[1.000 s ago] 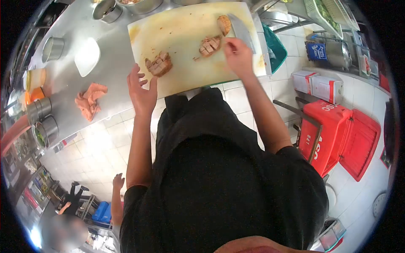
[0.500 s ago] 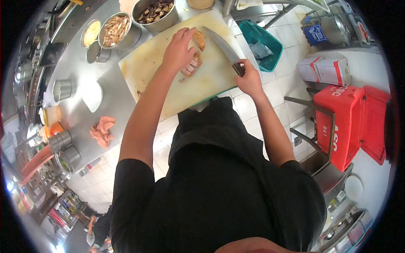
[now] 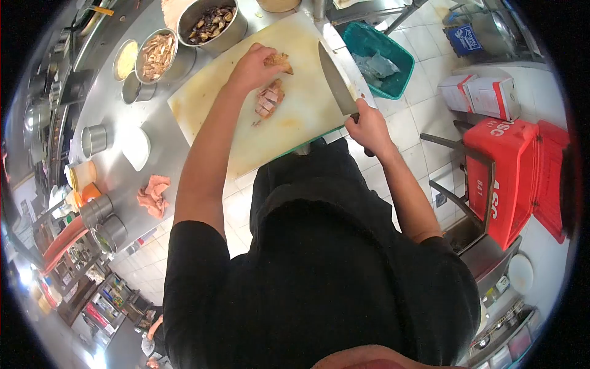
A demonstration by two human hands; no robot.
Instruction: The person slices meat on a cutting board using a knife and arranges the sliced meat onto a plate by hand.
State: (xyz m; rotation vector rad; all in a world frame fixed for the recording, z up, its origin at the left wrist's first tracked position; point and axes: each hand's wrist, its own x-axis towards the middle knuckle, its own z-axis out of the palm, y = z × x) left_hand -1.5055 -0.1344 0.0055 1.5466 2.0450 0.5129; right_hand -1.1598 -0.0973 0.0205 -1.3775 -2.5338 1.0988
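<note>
My left hand [image 3: 251, 69] is closed on a browned piece of cooked meat [image 3: 281, 62], above the far part of the white cutting board [image 3: 212, 101]. Nearer to me, a sliced portion of meat [image 3: 268, 100] rests on the board, its pieces close together with pale cut faces. In my right hand [image 3: 371, 126], at the board's right edge, is the dark handle of a kitchen knife [image 3: 335, 80]. Its wide blade points away from me over the board's right side, apart from the meat.
Behind the board stand a pot of dark chopped pieces [image 3: 238, 27] and a pot of pale brown strips [image 3: 184, 58]. A white dish [image 3: 135, 149] and a pink cloth [image 3: 153, 195] lie on the steel counter. A green bin [image 3: 402, 64] stands right of the board.
My left hand has closed on the browned meat piece and shifted it slightly left, away from the sliced portion. The knife has moved right and nearer me, its blade turned more upright in view.
</note>
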